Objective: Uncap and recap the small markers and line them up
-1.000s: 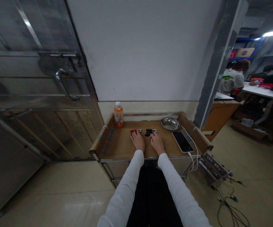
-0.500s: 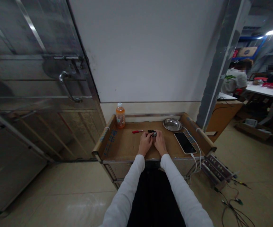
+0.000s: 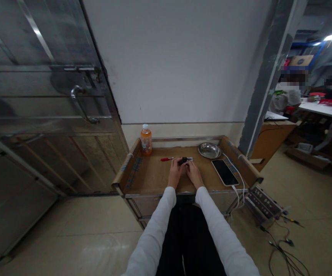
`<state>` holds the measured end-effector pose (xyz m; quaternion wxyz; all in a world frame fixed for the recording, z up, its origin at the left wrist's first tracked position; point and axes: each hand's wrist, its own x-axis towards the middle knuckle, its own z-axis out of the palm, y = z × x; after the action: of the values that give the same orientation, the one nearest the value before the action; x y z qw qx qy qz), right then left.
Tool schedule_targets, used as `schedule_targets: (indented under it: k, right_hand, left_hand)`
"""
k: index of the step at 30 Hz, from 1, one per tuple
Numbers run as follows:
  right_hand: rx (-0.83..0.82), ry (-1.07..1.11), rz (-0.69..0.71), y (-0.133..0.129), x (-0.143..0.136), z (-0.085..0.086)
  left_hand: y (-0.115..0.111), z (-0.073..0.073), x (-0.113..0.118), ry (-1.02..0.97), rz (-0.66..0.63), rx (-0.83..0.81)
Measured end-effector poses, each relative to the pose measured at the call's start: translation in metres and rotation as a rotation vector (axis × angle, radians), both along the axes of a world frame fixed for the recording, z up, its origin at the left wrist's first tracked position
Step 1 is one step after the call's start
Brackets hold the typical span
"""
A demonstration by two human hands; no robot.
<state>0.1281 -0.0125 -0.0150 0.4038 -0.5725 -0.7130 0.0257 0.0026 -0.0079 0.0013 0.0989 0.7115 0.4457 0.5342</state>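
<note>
Both hands meet at mid-tray: left hand (image 3: 175,173) and right hand (image 3: 194,174) curl their fingertips round a small black tool (image 3: 184,160) just beyond them, its long axis running left-right. Farther left lies a red pen (image 3: 166,159), nearer the left hand.

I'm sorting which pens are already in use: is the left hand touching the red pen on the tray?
Apart. The head view shows bare brown tray between the red pen and the left hand.
</note>
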Motion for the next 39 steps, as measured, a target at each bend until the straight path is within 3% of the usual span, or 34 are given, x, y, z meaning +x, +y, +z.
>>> schedule_targets:
  k: [6, 15, 19, 21, 25, 27, 33, 39]
  right_hand:
    - [-0.006, 0.02, 0.026, 0.001, 0.0, -0.001]
    - [-0.008, 0.008, 0.039, 0.0, -0.001, 0.0]
    - [-0.011, -0.034, -0.067, 0.001, 0.001, -0.002]
    - [-0.033, -0.049, -0.184, 0.002, 0.002, -0.003]
    - [-0.048, -0.063, -0.343, 0.003, 0.005, -0.005]
    - [-0.015, -0.074, -0.374, 0.003, 0.006, -0.005]
    - [0.055, -0.065, -0.394, 0.003, 0.007, -0.008]
    - [0.02, -0.065, -0.353, 0.005, 0.006, -0.009]
  left_hand:
    - [0.006, -0.001, -0.005, -0.142, 0.118, -0.03]
    - [0.003, 0.006, -0.011, -0.138, 0.203, -0.036]
    - [0.004, 0.004, -0.011, -0.154, 0.224, -0.056]
    - [0.004, 0.004, -0.008, -0.109, 0.188, -0.1]
    - [0.002, 0.004, -0.001, 0.104, -0.119, -0.17]
    - [0.0, 0.004, 0.001, 0.212, -0.195, -0.19]
    - [-0.002, 0.003, 0.003, 0.489, 0.018, -0.195]
    - [0.001, 0.002, 0.007, 0.463, 0.053, -0.24]
